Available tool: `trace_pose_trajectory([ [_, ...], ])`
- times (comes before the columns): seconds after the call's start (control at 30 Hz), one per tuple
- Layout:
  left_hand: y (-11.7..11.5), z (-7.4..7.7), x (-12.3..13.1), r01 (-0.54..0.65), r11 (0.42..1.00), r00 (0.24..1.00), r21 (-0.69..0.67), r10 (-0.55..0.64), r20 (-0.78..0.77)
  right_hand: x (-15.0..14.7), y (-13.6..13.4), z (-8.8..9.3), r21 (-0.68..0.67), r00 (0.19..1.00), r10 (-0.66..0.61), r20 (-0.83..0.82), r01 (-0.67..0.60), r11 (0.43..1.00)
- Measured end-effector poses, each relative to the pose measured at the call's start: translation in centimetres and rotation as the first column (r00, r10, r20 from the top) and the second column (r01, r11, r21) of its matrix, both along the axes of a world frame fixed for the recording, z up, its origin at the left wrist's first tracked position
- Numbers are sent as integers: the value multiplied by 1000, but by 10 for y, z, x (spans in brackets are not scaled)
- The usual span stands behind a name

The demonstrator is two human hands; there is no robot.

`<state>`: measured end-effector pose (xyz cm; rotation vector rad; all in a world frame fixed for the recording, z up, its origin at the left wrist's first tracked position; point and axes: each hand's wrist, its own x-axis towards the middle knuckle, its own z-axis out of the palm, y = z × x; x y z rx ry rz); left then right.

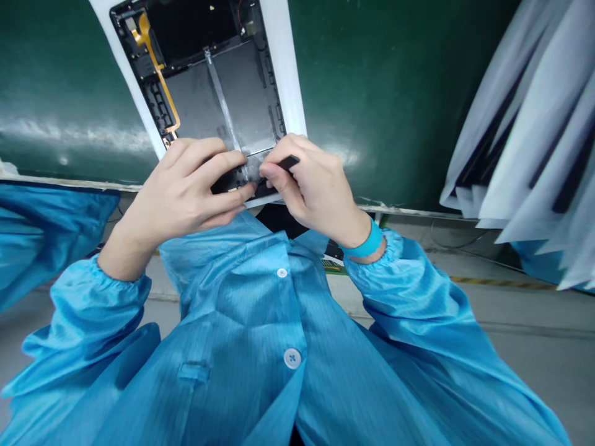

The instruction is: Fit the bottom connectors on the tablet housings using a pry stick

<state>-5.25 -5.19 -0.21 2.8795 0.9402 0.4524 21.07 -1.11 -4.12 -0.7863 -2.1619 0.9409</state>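
Tablet housing [246,93] lies open. Left hand [181,186] rests at lower end, grasp unclear; right hand [318,183] pinches black tool [290,162], best used lightly.

Left hand [183,189] spread, right hand [318,179] pinching

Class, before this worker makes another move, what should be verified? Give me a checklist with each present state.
1. Left hand resting on the open device: ok.
2. Right hand has its fingers closed on the dark piece: ok.
3. Near end of the silvery strip lying flat: cannot tell, fingers crowd it.
4. Wristband on the right wrist: ok.
5. White sheets apart from the device: ok.
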Motion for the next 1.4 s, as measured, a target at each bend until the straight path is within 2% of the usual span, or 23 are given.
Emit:
trace_pose_trajectory([
  [0.1,5,0,-1,43,998,999,35,-42,-28,1,3,0,29,999,7,49,-8,1000],
  [0.17,6,-1,-3,25,999,1000,33,-24,-13,3,4,2,29,998,2,69,-4,1000],
  [0.23,5,-3,-4,-32,999,999,-4,32,16,5,6,3,8,997,-10,76,9,1000],
  [0.33,0,-4,-4,-107,989,994,-107,105,-23,5,5,3,-19,996,-30,87,32,999],
  [0.43,-4,-5,-1,-113,980,993,-161,106,-51,4,3,3,-15,993,-61,101,63,998],
  [0.7,-5,-11,3,-78,996,997,-32,78,19,4,-1,11,13,972,-215,96,215,976],
  [0.83,-6,-14,3,-120,985,993,-124,120,-5,4,-1,14,-34,970,-221,104,226,974],
  [0.93,-7,-12,4,-114,986,993,-120,114,-4,5,0,8,-61,970,-232,77,237,970],
  [1.07,-7,-7,8,-129,983,991,-130,125,-43,5,2,0,-30,971,-239,25,240,970],
  [1.2,-7,-6,13,-150,977,987,-152,140,-74,2,2,2,-9,958,-288,21,288,958],
  [1.4,-5,-2,14,-102,992,991,-73,96,-89,1,3,3,-57,944,-329,33,330,942],
])
